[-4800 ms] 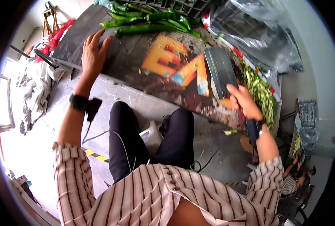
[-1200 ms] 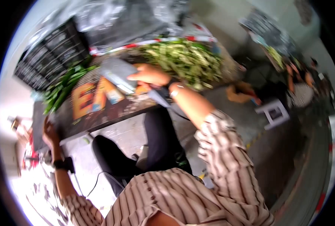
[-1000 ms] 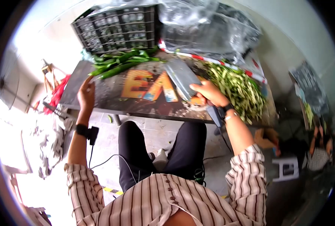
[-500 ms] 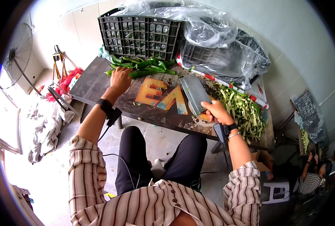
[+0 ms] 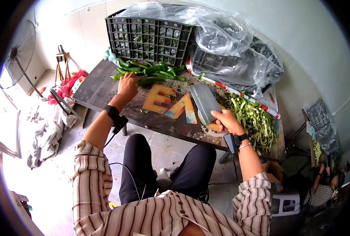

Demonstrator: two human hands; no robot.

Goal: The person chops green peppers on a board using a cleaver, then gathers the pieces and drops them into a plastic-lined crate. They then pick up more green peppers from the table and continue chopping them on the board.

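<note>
My right hand is closed on the near end of a wide cleaver, whose blade lies flat over the dark table. My left hand is at the near left side of a heap of long green peppers. Its fingers are bent at the end of one pepper; whether they grip it is hard to tell. Right of the cleaver lies a pile of sliced green peppers. Orange letters mark the tabletop between my hands.
Behind the peppers stands a black crate. Clear plastic covers another crate beside it. A red and white strip crosses the table. A fan stands far left; another person sits far right.
The pepper by my left hand has shifted slightly toward me, away from the heap. My right hand and the cleaver stay nearly in place. The whole view has shifted slightly.
</note>
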